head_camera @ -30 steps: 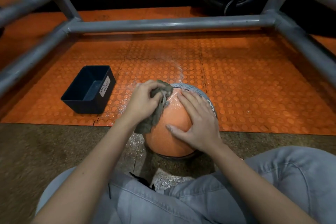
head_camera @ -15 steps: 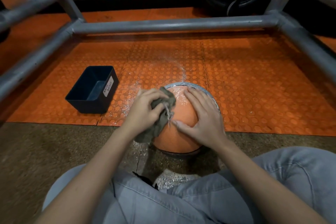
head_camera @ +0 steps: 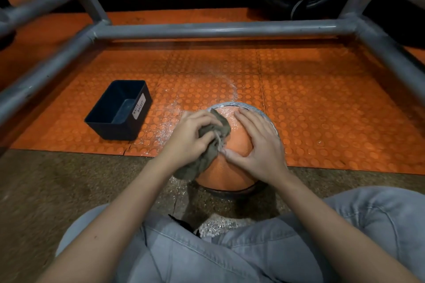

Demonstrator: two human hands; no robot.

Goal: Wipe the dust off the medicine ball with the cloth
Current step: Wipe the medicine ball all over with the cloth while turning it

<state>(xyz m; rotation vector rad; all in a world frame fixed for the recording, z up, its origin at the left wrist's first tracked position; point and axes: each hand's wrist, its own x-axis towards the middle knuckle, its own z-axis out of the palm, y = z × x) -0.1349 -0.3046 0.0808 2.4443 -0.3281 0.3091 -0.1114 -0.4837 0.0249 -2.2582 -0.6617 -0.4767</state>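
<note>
An orange medicine ball (head_camera: 226, 173) with a grey dusty band at its far side sits on the floor at the edge of the orange mat, just in front of my knees. My left hand (head_camera: 189, 138) grips a bunched grey-brown cloth (head_camera: 207, 147) and presses it against the ball's left upper side. My right hand (head_camera: 257, 147) lies flat on the ball's right side with fingers spread, steadying it. White dust speckles the ball's top near my fingertips.
A dark blue bin (head_camera: 119, 110) labelled waste basket stands on the studded orange mat (head_camera: 322, 110) to the left. A grey metal pipe frame (head_camera: 218, 28) surrounds the mat. White dust lies scattered on the mat and on the brown floor (head_camera: 57, 190). My jeans-clad legs (head_camera: 230, 255) fill the foreground.
My left hand has rubbed the cloth a little across the ball's upper left side. My right hand has stayed flat on the ball.
</note>
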